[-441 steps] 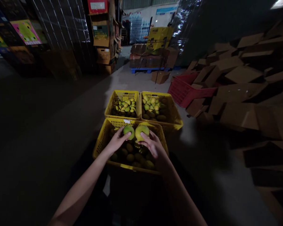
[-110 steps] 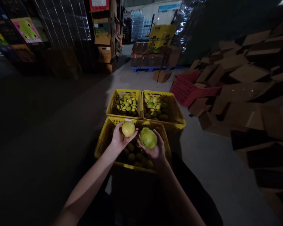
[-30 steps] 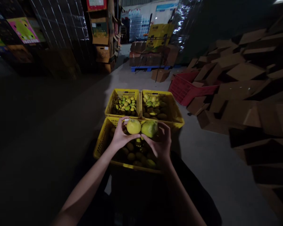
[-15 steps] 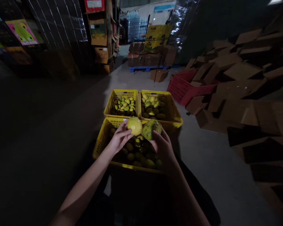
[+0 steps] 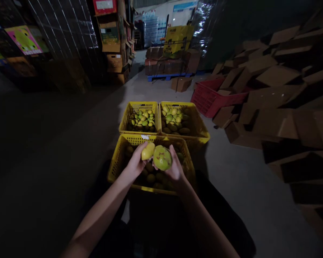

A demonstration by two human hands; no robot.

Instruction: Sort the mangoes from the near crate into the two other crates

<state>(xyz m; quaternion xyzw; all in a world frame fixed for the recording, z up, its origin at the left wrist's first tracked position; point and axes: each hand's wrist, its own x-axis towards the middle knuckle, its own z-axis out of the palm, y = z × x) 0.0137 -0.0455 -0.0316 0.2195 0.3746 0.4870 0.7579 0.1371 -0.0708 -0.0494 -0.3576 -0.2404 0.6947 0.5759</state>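
My left hand point(image 5: 137, 157) grips a smooth yellow mango point(image 5: 148, 151), its fingers wrapped round the left side. Close beside it, my right hand point(image 5: 176, 165) holds a larger green mango point(image 5: 162, 158) with brown blotches facing up. Both fruits are over the near yellow crate point(image 5: 113, 161), in whose shadow more mangoes point(image 5: 151, 178) lie. Behind it, the far left yellow crate point(image 5: 123, 117) has small yellow and green fruits point(image 5: 144, 118) in it. The far right yellow crate point(image 5: 200, 125) holds similar fruits point(image 5: 174, 117), lit at the back and darker in front.
Flattened and open cardboard boxes point(image 5: 274, 122) are heaped on the right around a red crate point(image 5: 208, 98). Ahead, wrapped goods and a yellow box point(image 5: 178, 39) stand on a blue pallet point(image 5: 168, 76). Stacked cartons point(image 5: 114, 62) rise at the back left. Grey floor point(image 5: 226, 172) surrounds the crates.
Both hands have come lower and nearer to me with their mangoes. The green one has turned so its blotched side faces up, and the yellow one has tilted.
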